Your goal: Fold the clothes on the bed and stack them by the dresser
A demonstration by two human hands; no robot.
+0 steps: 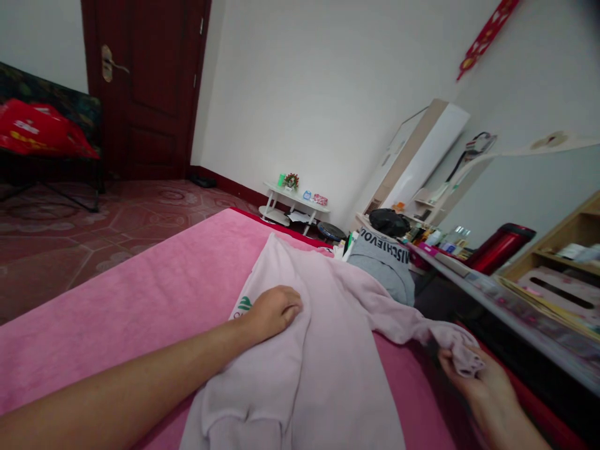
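One sleeve (255, 390) lay folded along the pale-pink sweatshirt (344, 356) on the bed (140, 287), beneath the half-curled left hand (275, 310) (grip indeterminable); the other sleeve (396, 320), unfolded, stretched sideways, its cuff (464, 358) clasped in the right hand (490, 378).

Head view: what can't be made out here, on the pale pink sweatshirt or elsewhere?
All in the head view:
Lettering under the green print: partly covered by the left hand.
Sweatshirt, near end: cut off by the bottom edge.
Sleeve end: bunched, partly hidden by the right hand.
Bottles: labels too small to read.
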